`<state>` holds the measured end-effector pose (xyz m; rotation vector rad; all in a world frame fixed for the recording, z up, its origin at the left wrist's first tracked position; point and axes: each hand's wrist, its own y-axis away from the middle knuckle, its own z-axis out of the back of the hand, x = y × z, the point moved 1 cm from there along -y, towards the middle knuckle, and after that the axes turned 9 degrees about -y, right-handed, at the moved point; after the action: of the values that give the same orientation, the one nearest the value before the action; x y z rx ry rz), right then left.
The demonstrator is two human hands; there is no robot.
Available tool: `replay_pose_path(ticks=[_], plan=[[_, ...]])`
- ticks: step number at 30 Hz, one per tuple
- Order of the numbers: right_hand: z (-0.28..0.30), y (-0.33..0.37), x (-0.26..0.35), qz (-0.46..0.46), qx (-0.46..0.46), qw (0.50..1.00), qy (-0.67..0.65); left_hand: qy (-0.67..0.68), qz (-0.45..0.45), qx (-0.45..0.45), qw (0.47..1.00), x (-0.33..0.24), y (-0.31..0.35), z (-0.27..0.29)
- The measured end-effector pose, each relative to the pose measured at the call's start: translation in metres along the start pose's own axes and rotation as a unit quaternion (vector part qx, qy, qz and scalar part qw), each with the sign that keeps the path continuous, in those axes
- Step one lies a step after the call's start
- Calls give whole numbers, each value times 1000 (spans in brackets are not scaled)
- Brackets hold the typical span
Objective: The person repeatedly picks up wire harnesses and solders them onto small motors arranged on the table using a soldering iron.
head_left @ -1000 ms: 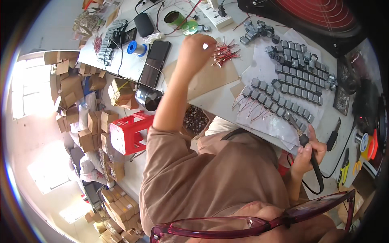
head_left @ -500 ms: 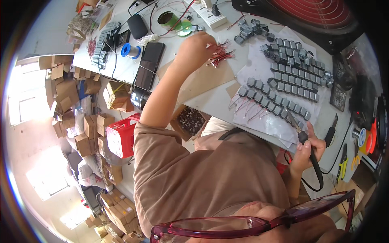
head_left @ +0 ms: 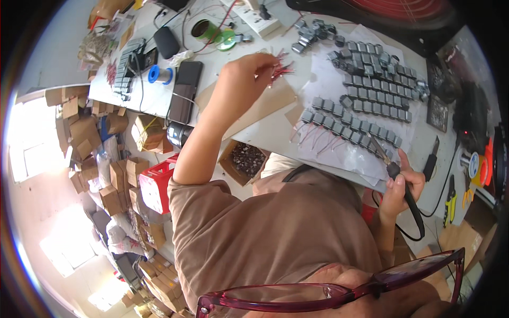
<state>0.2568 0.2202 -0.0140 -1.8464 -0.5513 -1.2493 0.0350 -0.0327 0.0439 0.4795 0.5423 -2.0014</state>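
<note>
My left hand [head_left: 245,79] reaches over the table, its thumb and fingers closed together at a loose bunch of thin red wires [head_left: 282,71]. Whether a wire is between the fingertips I cannot make out. A soldering iron [head_left: 393,169] with a black handle is gripped in my right hand [head_left: 404,190], its tip pointing up and left to the nearest row of parts. Small grey metal block-like parts [head_left: 377,98] stand in several slanting rows on white paper sheets [head_left: 323,79]. Thin red wires [head_left: 318,139] trail from the left part of the nearest row.
A phone [head_left: 185,90], a blue solder spool [head_left: 160,75] and an open green tin [head_left: 205,31] lie left of the wires. More grey parts [head_left: 313,34] are heaped behind. A knife [head_left: 432,159] and yellow-handled pliers [head_left: 450,201] lie right. An open box [head_left: 227,161] stands below the table edge.
My left hand has turned and shifted slightly at the wire bunch, its thumb now showing. The right hand still holds the soldering iron in about the same place. The whole view has shifted a little.
</note>
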Motion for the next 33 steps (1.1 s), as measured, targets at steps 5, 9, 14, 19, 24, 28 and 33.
replay_pose_path(ticks=[5, 9, 14, 19, 24, 28, 33], plan=[[-2, -2, 2, -4, -18, 1000, 3, -201, -248, -90, 943, -22, 6, -9], [6, -3, -1, 23, -1, 999, -36, -257, -272, -63, 925, -33, 15, -2], [7, -1, -1, 20, 7, 999, -45, -203, -302, -83, 928, -49, 28, -6], [5, 0, -2, 21, 11, 998, -51, 36, -200, 36, 978, -62, 51, -25], [2, 1, -2, 26, 13, 998, -56, 308, 101, 118, 939, -63, 71, -60], [0, 1, 3, 1, 5, 999, -35, 371, 139, 155, 905, -65, 69, -72], [-1, 2, 3, -2, 17, 1000, -26, 330, 144, 157, 920, -73, 72, -75]])
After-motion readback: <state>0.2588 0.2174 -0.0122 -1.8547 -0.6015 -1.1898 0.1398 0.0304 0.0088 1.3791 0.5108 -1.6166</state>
